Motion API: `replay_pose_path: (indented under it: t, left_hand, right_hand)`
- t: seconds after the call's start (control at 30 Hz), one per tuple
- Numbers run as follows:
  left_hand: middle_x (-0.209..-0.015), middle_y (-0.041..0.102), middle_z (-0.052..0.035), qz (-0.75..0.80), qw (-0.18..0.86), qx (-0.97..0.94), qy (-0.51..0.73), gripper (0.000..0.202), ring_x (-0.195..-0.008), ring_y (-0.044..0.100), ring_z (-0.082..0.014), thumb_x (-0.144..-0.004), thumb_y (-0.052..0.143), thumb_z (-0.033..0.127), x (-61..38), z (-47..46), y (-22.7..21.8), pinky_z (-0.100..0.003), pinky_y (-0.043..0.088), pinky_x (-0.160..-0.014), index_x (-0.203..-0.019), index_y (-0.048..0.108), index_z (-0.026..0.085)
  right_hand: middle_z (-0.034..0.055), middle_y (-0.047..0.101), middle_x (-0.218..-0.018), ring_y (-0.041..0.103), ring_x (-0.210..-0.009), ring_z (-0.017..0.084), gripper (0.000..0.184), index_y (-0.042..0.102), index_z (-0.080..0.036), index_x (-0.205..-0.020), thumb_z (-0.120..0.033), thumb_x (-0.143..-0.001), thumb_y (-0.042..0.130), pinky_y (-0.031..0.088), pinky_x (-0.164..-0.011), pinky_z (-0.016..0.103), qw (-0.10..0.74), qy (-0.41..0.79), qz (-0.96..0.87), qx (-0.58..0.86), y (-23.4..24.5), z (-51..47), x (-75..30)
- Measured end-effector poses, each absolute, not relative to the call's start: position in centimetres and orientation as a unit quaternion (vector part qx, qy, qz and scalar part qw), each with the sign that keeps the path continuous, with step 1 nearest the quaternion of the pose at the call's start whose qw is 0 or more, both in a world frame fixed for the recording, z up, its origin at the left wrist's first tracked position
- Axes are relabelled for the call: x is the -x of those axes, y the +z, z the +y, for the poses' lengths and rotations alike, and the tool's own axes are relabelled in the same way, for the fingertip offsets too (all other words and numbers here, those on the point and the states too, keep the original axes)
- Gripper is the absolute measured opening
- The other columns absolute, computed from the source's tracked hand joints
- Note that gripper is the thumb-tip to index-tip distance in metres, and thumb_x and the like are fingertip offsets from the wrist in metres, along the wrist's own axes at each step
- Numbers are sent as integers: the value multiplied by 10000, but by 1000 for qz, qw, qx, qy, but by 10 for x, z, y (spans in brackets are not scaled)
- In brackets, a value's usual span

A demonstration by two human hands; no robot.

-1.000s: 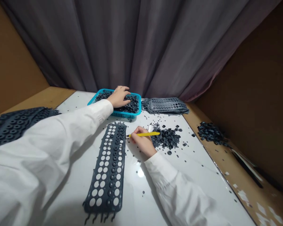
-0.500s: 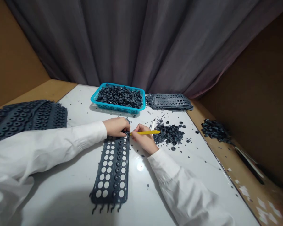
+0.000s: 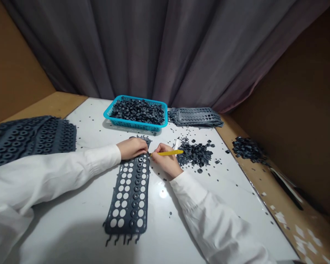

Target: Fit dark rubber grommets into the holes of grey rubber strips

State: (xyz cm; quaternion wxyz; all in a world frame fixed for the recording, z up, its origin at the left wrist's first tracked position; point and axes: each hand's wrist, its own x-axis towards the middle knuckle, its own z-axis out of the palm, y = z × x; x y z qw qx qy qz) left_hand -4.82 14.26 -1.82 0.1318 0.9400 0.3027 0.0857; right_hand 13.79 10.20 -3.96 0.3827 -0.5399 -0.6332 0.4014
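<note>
A long dark rubber strip (image 3: pixel 130 192) with rows of round holes lies on the white table (image 3: pixel 222 198), some holes still filled with rings. My left hand (image 3: pixel 132 147) rests on the strip's far end, fingers curled and pressing down on it. My right hand (image 3: pixel 166 161) is closed on a yellow stick tool (image 3: pixel 167 153), whose tip touches the strip's far right edge beside my left fingers. A loose heap of dark rubber rings (image 3: pixel 196 153) lies just right of my right hand.
A blue basket (image 3: pixel 110 110) full of dark rings stands at the back. Behind it to the right lies a stack of emptied strips (image 3: pixel 195 116); a stack of filled strips (image 3: pixel 30 137) sits at left. Another ring pile (image 3: pixel 246 148) and dark tools (image 3: pixel 287 187) lie on the brown ledge.
My left hand left the blue basket and came back onto the strip's far end. My right hand with the yellow tool stayed at the strip's edge.
</note>
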Motion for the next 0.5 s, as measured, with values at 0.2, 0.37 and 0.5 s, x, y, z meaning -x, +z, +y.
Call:
replay_pose_path:
  t: [0.2, 0.37, 0.5]
  left_hand:
    - [-837, 646, -67, 304, 127, -943, 51, 175, -790, 599, -179, -854, 489, 213, 43, 141, -11, -255, 433, -714, -848, 655, 158]
    - [-896, 651, -87, 317, 100, -943, -12, 173, -818, 611, -209, -800, 588, 224, 36, 139, 2, -272, 439, -706, -931, 678, 155]
    - [-912, 649, -77, 321, 96, -942, -25, 197, -818, 609, -201, -789, 604, 229, 35, 139, 5, -262, 437, -713, -960, 680, 168]
  right_hand:
    - [-46, 557, -511, 497, -485, 112, 79, 470, -202, -607, -210, -648, 538, 357, -486, 213, 391, 432, -619, 527, -42, 102, -139]
    - [-37, 572, -512, 520, -474, 117, 80, 466, -203, -621, -222, -659, 534, 375, -476, 216, 408, 464, -593, 516, -45, 103, -141]
    - [-36, 580, -515, 521, -472, 119, 79, 458, -205, -617, -201, -649, 530, 379, -472, 215, 418, 477, -580, 511, -45, 102, -140]
